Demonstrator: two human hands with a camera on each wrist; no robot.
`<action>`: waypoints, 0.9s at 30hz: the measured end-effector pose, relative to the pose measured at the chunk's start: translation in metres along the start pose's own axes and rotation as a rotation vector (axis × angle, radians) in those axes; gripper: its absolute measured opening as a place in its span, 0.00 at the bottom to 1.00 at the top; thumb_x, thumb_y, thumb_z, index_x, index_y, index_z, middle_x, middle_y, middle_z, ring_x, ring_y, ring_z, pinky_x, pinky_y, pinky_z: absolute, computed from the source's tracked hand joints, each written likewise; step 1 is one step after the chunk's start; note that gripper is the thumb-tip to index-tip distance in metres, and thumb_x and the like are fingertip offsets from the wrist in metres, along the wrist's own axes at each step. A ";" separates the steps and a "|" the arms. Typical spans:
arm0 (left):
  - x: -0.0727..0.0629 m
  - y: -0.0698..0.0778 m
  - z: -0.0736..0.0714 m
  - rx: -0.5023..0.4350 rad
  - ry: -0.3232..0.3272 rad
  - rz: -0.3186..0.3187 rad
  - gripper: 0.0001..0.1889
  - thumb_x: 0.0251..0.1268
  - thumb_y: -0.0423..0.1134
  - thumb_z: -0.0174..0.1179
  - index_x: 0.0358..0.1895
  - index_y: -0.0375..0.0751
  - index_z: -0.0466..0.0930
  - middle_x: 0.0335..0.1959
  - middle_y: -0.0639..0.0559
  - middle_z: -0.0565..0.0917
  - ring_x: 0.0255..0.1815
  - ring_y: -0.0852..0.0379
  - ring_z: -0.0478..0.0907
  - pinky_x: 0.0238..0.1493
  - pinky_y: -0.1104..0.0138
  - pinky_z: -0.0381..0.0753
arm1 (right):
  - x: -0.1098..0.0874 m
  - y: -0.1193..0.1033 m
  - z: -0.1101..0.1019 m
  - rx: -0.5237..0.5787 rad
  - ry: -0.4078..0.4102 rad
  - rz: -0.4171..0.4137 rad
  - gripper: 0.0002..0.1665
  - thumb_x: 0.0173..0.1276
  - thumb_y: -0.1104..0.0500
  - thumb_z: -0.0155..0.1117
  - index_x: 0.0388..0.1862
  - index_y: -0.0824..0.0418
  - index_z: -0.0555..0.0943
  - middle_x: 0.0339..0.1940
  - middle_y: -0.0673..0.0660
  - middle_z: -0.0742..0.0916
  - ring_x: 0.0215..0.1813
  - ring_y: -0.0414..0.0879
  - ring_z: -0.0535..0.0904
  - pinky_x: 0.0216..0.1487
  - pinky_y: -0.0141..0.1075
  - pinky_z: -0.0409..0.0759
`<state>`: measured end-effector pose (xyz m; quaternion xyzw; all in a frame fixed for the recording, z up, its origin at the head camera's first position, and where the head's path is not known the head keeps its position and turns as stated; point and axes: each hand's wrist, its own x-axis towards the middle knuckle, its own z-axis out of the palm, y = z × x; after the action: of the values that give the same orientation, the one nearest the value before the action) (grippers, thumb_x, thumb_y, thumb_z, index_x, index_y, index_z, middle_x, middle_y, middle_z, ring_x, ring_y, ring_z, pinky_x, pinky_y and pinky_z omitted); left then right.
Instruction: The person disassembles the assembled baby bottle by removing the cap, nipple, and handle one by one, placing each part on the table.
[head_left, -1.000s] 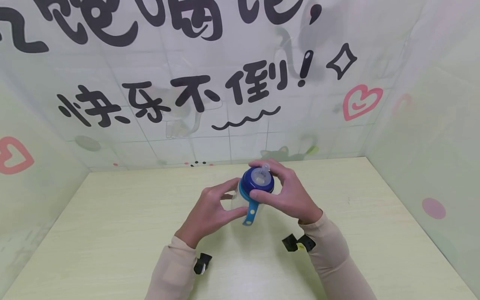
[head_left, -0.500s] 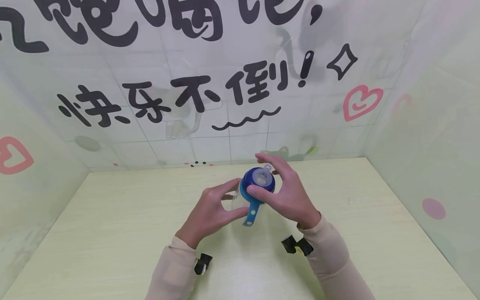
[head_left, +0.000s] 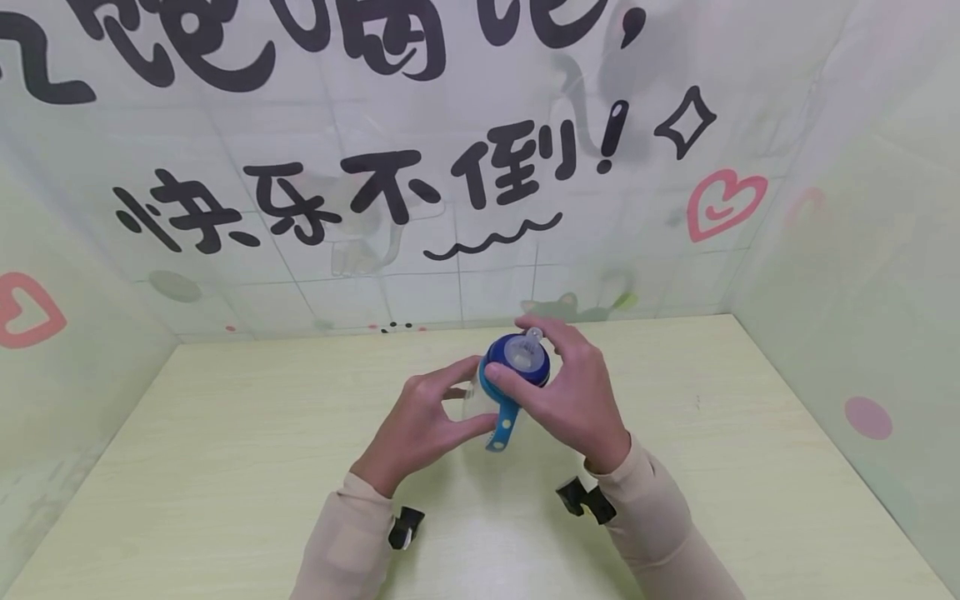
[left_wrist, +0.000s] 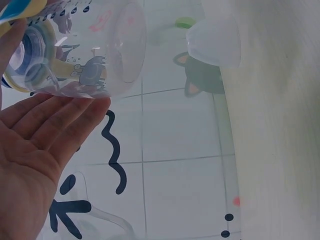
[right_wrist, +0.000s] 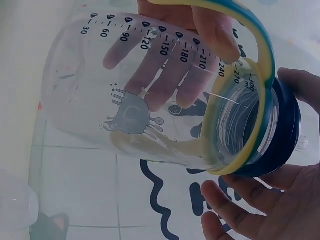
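A clear baby bottle (right_wrist: pixel 131 117) with printed volume marks is held up and tilted between both hands. It has a navy screw ring (right_wrist: pixel 284 132), a clear teat (head_left: pixel 527 353), and a light-blue and yellow handle (head_left: pixel 501 432). My left hand (head_left: pixel 420 425) grips the bottle's body, fingers on one side and thumb on the other near the handle. My right hand (head_left: pixel 577 387) holds the navy ring, thumb on its near side and fingers around the far side. Part of the body is hidden behind the ring and hands in the head view.
A translucent cap (left_wrist: pixel 215 42) stands on the pale wooden table (head_left: pixel 247 467) near its back edge, hidden in the head view. A printed back wall (head_left: pixel 420 292) and two side walls enclose the table. Black wrist mounts (head_left: pixel 406 527) sit on both sleeves.
My right fingers lifted off the ring, then came back around it, with the thumb now farther left. The right wrist has shifted left and down. My left hand and the bottle barely moved.
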<state>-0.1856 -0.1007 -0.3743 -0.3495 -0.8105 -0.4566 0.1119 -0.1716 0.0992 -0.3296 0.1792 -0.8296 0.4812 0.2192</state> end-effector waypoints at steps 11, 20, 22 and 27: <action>0.000 0.001 0.000 -0.004 -0.003 -0.008 0.32 0.54 0.38 0.76 0.65 0.42 0.76 0.58 0.50 0.83 0.57 0.54 0.81 0.50 0.64 0.85 | 0.000 -0.002 -0.002 -0.016 0.012 -0.016 0.28 0.53 0.49 0.79 0.50 0.60 0.84 0.45 0.53 0.88 0.52 0.47 0.81 0.52 0.47 0.80; 0.002 0.002 0.000 -0.010 -0.008 -0.007 0.32 0.55 0.39 0.75 0.65 0.43 0.76 0.57 0.51 0.83 0.57 0.55 0.81 0.50 0.65 0.85 | 0.001 0.000 -0.002 0.028 -0.004 -0.044 0.26 0.54 0.52 0.80 0.49 0.61 0.84 0.44 0.52 0.88 0.50 0.45 0.81 0.51 0.44 0.80; 0.001 0.001 0.000 -0.016 -0.009 -0.010 0.31 0.56 0.38 0.75 0.65 0.43 0.76 0.57 0.51 0.83 0.57 0.55 0.81 0.50 0.66 0.85 | 0.001 0.001 -0.002 0.036 -0.012 -0.047 0.25 0.54 0.52 0.79 0.49 0.61 0.84 0.44 0.52 0.88 0.50 0.45 0.81 0.51 0.44 0.80; 0.000 0.001 0.001 -0.030 -0.010 -0.011 0.31 0.56 0.38 0.74 0.65 0.44 0.76 0.58 0.52 0.83 0.57 0.55 0.81 0.50 0.66 0.85 | 0.001 0.002 -0.003 0.056 -0.033 -0.052 0.25 0.55 0.54 0.79 0.50 0.61 0.84 0.45 0.53 0.87 0.51 0.45 0.81 0.52 0.45 0.80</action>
<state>-0.1852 -0.0995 -0.3739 -0.3491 -0.8060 -0.4673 0.1002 -0.1732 0.1023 -0.3290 0.2148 -0.8143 0.4955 0.2126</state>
